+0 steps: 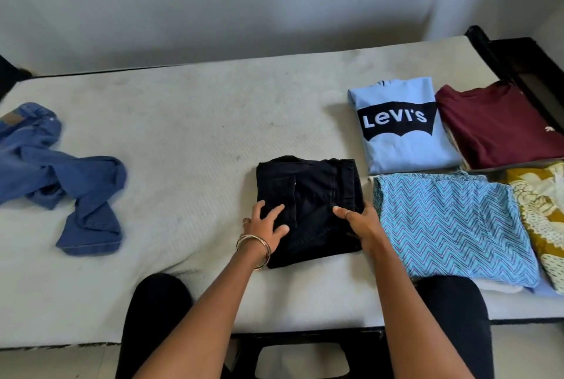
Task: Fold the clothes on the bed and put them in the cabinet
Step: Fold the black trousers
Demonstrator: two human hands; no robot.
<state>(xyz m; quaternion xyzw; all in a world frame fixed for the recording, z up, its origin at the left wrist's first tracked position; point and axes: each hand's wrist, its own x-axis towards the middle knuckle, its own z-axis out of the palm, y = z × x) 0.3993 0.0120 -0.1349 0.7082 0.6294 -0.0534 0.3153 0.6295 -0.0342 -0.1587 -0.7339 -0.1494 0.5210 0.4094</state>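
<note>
Folded black jeans [314,192] lie on the white mattress [189,122] in front of me. My left hand [265,226] rests on their near left part, fingers spread flat. My right hand [358,221] lies at their near right edge, thumb on top, with the fingers hidden along the side. Unfolded blue jeans [52,171] lie crumpled at the far left of the bed. To the right sit folded clothes: a light blue Levi's shirt [403,131], a maroon shirt [500,125], a blue zigzag garment [451,226] and a yellow patterned one [543,217].
The bed's black frame [515,64] runs along the right end and under the near edge. A pale wall [244,6] stands behind the bed. My knees in black press against the mattress's near edge. No cabinet is in view.
</note>
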